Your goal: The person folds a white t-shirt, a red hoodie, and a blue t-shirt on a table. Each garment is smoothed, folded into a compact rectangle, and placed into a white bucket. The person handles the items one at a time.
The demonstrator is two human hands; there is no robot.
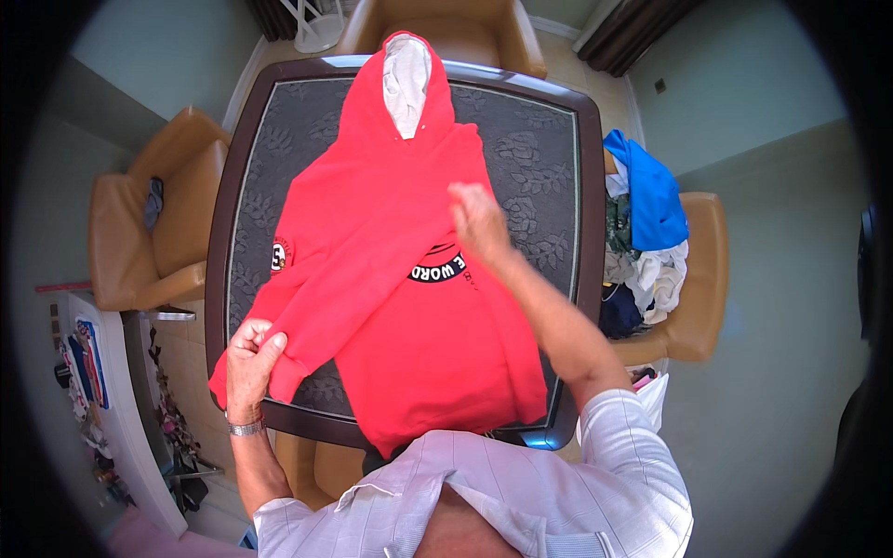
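A red hooded sweatshirt (432, 335) with a pale hood lining lies spread on a dark table, its hood towards the far edge. One sleeve crosses the chest diagonally to the lower left, partly covering a printed chest design. My left hand (254, 356), with a metal watch on the wrist, pinches that sleeve near its cuff at the table's left front. My right hand (478, 216) is at the sweatshirt's right shoulder area, its fingers curled and slightly blurred; whether it grips the fabric is unclear.
The dark-framed table (589, 209) has a patterned dark cloth top. Tan armchairs stand left (174, 216), at the far side (446, 35) and right (704, 279). Clothes, including a blue garment (652, 195), are heaped on the right chair. A white shelf (132, 390) holds small items at lower left.
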